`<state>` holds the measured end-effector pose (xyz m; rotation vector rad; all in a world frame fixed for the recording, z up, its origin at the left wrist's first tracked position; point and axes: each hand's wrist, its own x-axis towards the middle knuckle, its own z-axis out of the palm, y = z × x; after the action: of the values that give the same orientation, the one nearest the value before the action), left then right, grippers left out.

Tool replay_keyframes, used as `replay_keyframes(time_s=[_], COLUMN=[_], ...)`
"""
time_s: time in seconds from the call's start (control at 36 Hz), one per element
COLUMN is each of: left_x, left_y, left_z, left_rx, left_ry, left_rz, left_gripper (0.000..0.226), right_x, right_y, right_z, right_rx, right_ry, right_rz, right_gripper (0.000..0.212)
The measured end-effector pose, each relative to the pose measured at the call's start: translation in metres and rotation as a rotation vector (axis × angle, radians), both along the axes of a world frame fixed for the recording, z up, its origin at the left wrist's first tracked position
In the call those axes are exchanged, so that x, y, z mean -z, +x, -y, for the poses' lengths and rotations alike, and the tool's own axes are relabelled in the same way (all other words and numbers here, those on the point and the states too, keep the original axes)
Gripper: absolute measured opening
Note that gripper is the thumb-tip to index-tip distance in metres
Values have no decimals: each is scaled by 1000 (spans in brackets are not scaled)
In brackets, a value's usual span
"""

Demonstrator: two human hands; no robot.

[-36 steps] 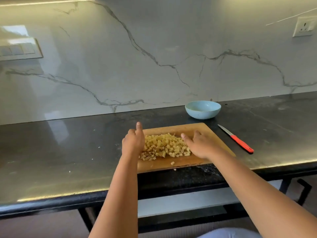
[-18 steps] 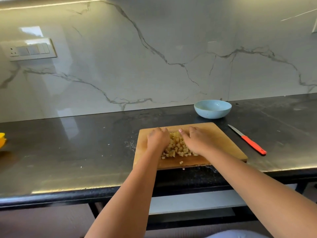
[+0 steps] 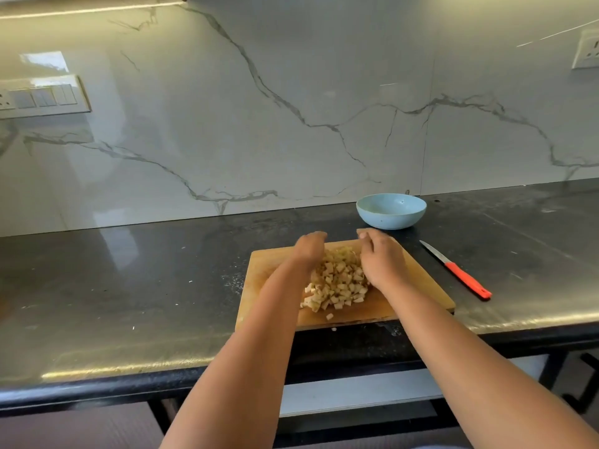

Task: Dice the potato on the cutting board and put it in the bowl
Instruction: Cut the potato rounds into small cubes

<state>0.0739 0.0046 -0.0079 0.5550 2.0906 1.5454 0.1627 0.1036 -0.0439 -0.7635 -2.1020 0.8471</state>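
Observation:
A heap of pale diced potato (image 3: 338, 283) lies in the middle of the wooden cutting board (image 3: 418, 286) on the dark counter. My left hand (image 3: 309, 247) presses against the heap's left side and my right hand (image 3: 379, 259) against its right side, both cupped with fingers curled inward over the far end of the heap. A few cubes lie loose toward the board's near edge. The light blue bowl (image 3: 391, 211) stands behind the board to the right, with no potato showing inside it.
A knife with a red handle (image 3: 455, 269) lies on the counter right of the board, blade pointing away. The marble wall rises just behind the bowl. A switch panel (image 3: 42, 97) and a socket (image 3: 586, 53) sit on the wall. The counter's front edge runs under the board.
Both hands have come together from the sides, pushing the spread-out potato cubes into a narrower heap, and have slid toward the far end of the board.

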Motion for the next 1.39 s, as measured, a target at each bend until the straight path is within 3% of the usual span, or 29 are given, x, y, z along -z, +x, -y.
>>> replay_keyframes(time_s=[0.06,0.19,0.31,0.42,0.56,0.72,0.86,1.06,1.25,1.39], left_x=[-1,10,28,30,27,28,32,35,29,24], left_y=[-11,-39,-49,-53,-55,-60,-59,-52,-45,-32], left_z=[9,26,40,45,50,52,48,44,50,54], left_rx=[-14,-63,-194,-223,-264,-315,-333,-314,-311,-356], left_ry=[62,159,284,544,684,714,656,470,505,583], left_rz=[22,-160,-264,-26,173,207,148,-11,-43,-166], left_gripper=[43,40,38,29,22,24,24,26,23,18], right_x=[2,5,-5,-5,16,9,6,-3,-21,-36], right_y=[4,4,7,13,14,-13,-21,-27,-28,-19], right_z=[-9,-6,28,67,78,77,68,36,30,24], right_rx=[17,-103,-376,-733,-820,-826,-846,-633,-536,-506], right_ry=[82,361,665,789,845,986,950,1100,641,542], right_rz=[-119,-282,-214,8,252,242,202,291,4,262], right_gripper=[28,11,18,31,46,23,18,17,6,14])
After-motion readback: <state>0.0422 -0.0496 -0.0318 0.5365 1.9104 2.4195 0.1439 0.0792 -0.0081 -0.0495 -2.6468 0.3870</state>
